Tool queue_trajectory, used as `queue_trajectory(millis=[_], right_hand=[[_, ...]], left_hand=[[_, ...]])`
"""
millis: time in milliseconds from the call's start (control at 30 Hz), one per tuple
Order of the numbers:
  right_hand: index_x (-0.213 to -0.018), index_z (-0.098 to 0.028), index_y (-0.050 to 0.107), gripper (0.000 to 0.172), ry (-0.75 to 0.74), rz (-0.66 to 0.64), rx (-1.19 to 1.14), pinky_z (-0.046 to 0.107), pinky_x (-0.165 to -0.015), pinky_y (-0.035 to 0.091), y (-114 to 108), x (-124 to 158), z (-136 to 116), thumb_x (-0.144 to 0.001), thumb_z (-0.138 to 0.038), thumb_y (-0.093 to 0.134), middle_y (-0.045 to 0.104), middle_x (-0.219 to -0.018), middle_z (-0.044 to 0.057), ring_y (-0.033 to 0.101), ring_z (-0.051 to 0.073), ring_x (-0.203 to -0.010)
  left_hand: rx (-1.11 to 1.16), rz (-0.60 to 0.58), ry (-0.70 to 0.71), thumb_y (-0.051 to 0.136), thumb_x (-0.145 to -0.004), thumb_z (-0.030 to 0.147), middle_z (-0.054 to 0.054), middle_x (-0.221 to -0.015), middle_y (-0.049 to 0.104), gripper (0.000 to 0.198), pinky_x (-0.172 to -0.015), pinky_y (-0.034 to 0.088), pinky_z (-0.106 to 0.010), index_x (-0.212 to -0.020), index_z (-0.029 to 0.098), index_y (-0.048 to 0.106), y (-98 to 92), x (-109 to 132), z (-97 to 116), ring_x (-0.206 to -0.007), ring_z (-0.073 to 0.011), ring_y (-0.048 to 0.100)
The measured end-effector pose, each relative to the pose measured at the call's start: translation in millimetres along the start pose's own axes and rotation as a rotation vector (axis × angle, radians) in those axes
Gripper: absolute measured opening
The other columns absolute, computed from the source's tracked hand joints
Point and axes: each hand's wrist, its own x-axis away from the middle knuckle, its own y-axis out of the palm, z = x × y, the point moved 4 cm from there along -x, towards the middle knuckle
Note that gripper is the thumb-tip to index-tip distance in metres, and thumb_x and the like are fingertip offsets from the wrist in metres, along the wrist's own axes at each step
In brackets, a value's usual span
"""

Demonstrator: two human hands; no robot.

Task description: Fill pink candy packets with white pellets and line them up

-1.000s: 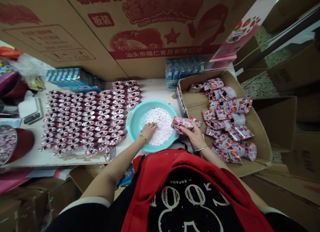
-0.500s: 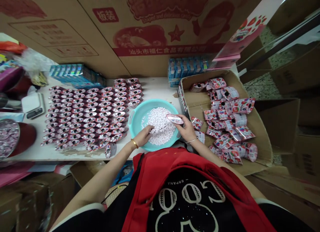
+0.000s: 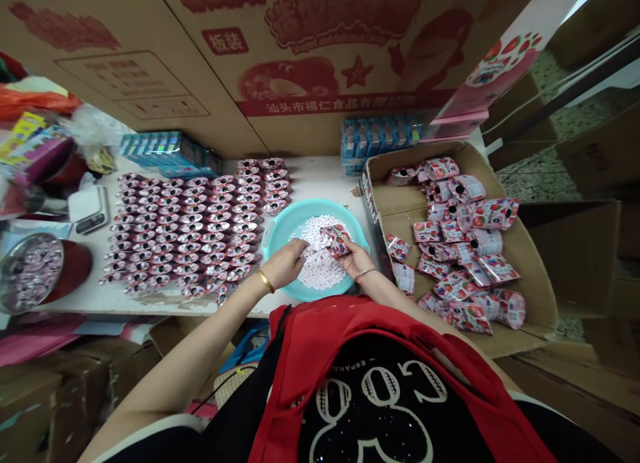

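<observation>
A turquoise basin [image 3: 274, 231] holds a heap of small white candies [image 3: 320, 275]. Over its left part, my left hand [image 3: 286, 264] is closed, pinching what looks like the thin handle of a spoon [image 3: 316, 252]; the spoon's far end points into the mouth of a packet and is hard to make out. My right hand [image 3: 357, 258] grips that red printed candy packet [image 3: 335, 240] over the right half of the basin. The packet lies tilted, its mouth turned toward my left hand.
Rows of upright filled packets [image 3: 185, 230] stand left of the basin. On the right, a cardboard tray [image 3: 395, 210] contains several loose packets. Blue boxes [image 3: 370, 140] stand along the back carton wall. A scale [image 3: 89, 206] and a metal pot [image 3: 75, 270] are far left.
My right hand has tipped the packet from mouth-up to leaning left, so its printed front shows. My left hand's spoon has come to the packet's mouth. The view has shifted slightly left.
</observation>
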Motion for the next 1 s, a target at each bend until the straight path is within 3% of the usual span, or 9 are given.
queue_trajectory(millis=[167, 300, 400, 500, 600, 700, 833, 1000], right_hand=[[-0.083, -0.017, 0.062, 0.015, 0.024, -0.047, 0.015, 0.027, -0.058, 0.058, -0.4, -1.3, 6.3, -0.073, -0.021, 0.071, 0.071, -0.075, 0.002, 0.066, 0.016, -0.066], [-0.085, -0.018, 0.062, 0.012, 0.040, -0.032, -0.008, 0.026, -0.062, 0.059, -2.9, -2.8, 6.5, -0.075, -0.021, 0.068, 0.072, -0.077, 0.001, 0.066, 0.015, -0.068], [-0.087, -0.018, 0.063, 0.012, 0.040, -0.004, -0.021, 0.026, -0.061, 0.058, -7.6, -4.1, 1.8, -0.075, -0.019, 0.066, 0.072, -0.076, 0.001, 0.066, 0.014, -0.067], [-0.084, -0.018, 0.064, 0.009, 0.053, -0.020, 0.028, 0.026, -0.056, 0.057, -11.4, -2.9, -6.2, -0.076, -0.021, 0.066, 0.072, -0.074, 0.001, 0.066, 0.014, -0.064], [-0.086, -0.019, 0.065, 0.012, 0.057, -0.071, 0.089, 0.024, -0.057, 0.056, -11.9, 4.5, -16.4, -0.075, -0.021, 0.067, 0.072, -0.078, 0.000, 0.066, 0.014, -0.066], [-0.095, -0.022, 0.064, 0.020, 0.025, -0.154, 0.116, 0.026, -0.068, 0.057, -8.3, 18.1, -27.4, -0.075, -0.021, 0.067, 0.072, -0.091, -0.001, 0.067, 0.014, -0.078], [-0.103, -0.027, 0.060, 0.030, -0.046, -0.232, 0.187, 0.029, -0.083, 0.055, -2.6, 35.3, -40.9, -0.074, -0.022, 0.068, 0.069, -0.107, -0.003, 0.065, 0.013, -0.094], [-0.104, -0.028, 0.057, 0.040, -0.151, -0.240, 0.260, 0.030, -0.087, 0.054, 1.5, 41.4, -54.6, -0.068, -0.018, 0.071, 0.067, -0.109, -0.003, 0.064, 0.014, -0.099]], left_hand=[[-0.310, -0.077, -0.166, 0.037, -0.082, 0.007, -0.015, -0.111, 0.054, 0.048, -0.079, 0.046, -0.036, -0.130, 0.016, 0.042, -3.7, -16.3, 36.2, -0.090, -0.0229, 0.060], [-0.395, -0.052, -0.126, 0.031, -0.088, 0.011, -0.015, -0.105, 0.056, 0.046, -0.073, 0.044, -0.035, -0.133, 0.018, 0.039, -13.5, -18.3, 67.6, -0.089, -0.0242, 0.060], [-0.428, -0.056, -0.144, 0.031, -0.088, 0.012, -0.013, -0.096, 0.057, 0.041, -0.074, 0.043, -0.036, -0.124, 0.017, 0.048, -21.2, -11.7, 54.1, -0.090, -0.0251, 0.058], [-0.404, -0.005, -0.227, 0.035, -0.086, 0.014, -0.010, -0.100, 0.056, 0.035, -0.078, 0.043, -0.035, -0.115, 0.020, 0.053, -18.6, -10.2, 4.5, -0.090, -0.0231, 0.056], [-0.308, 0.027, -0.303, 0.035, -0.085, 0.013, -0.011, -0.105, 0.055, 0.034, -0.082, 0.043, -0.036, -0.114, 0.019, 0.053, 8.2, -22.7, -52.4, -0.093, -0.0228, 0.054], [-0.228, 0.053, -0.290, 0.030, -0.086, 0.009, -0.015, -0.110, 0.053, 0.036, -0.088, 0.040, -0.041, -0.114, 0.015, 0.053, 47.0, -45.1, -83.7, -0.101, -0.0256, 0.050], [-0.161, 0.050, -0.215, 0.027, -0.088, 0.008, -0.016, -0.117, 0.050, 0.038, -0.096, 0.035, -0.044, -0.117, 0.015, 0.051, 89.1, -65.4, -83.6, -0.109, -0.0263, 0.044], [-0.025, -0.042, -0.068, 0.035, -0.086, 0.010, -0.013, -0.110, 0.054, 0.031, -0.097, 0.037, -0.041, -0.109, 0.017, 0.055, 127.0, -53.4, -61.5, -0.106, -0.0247, 0.046]])
